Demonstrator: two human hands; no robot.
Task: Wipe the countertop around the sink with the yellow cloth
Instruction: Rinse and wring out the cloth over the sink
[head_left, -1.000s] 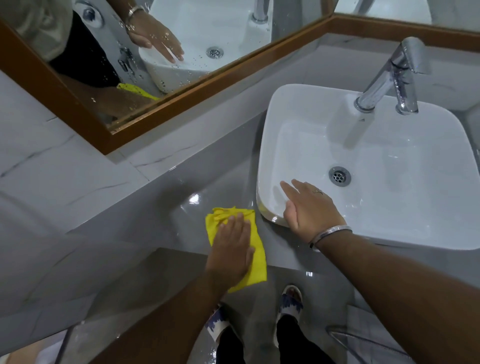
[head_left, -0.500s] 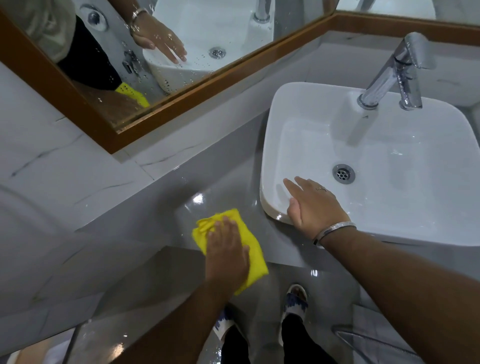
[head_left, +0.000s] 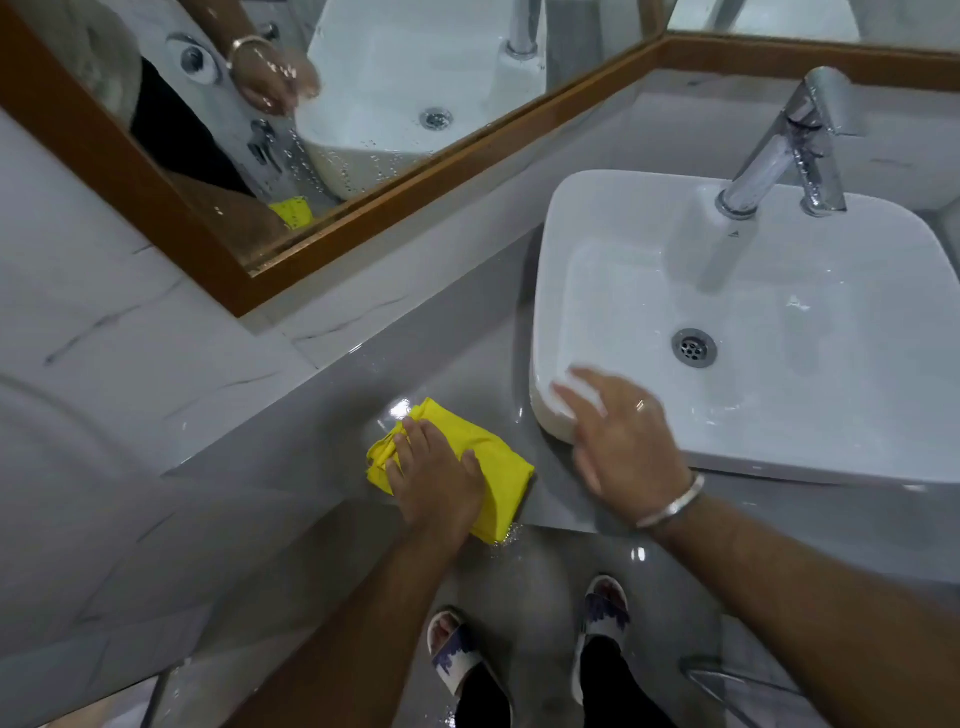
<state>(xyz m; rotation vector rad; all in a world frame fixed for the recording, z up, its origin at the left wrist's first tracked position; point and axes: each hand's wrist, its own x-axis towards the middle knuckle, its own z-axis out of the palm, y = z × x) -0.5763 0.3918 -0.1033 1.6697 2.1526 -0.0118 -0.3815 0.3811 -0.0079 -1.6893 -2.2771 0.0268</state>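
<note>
The yellow cloth (head_left: 496, 460) lies bunched on the glossy grey countertop (head_left: 332, 426), just left of the white vessel sink (head_left: 597, 228). My left hand (head_left: 434, 480) presses down on the cloth with fingers curled over its left part. My right hand (head_left: 623, 439) rests flat on the sink's near left corner, fingers spread, a silver bangle on the wrist. A narrow strip of counter separates the cloth from the sink's base.
A chrome tap (head_left: 784, 150) stands at the back of the sink; the drain (head_left: 693, 348) is in the basin. A wood-framed mirror (head_left: 363, 202) hangs on the marble wall behind. Water drops sit at the counter's front edge (head_left: 506, 535). My sandalled feet are below.
My left hand has slid the cloth leftward along the counter and bunched it more. My right hand stays on the sink's corner, shifted slightly.
</note>
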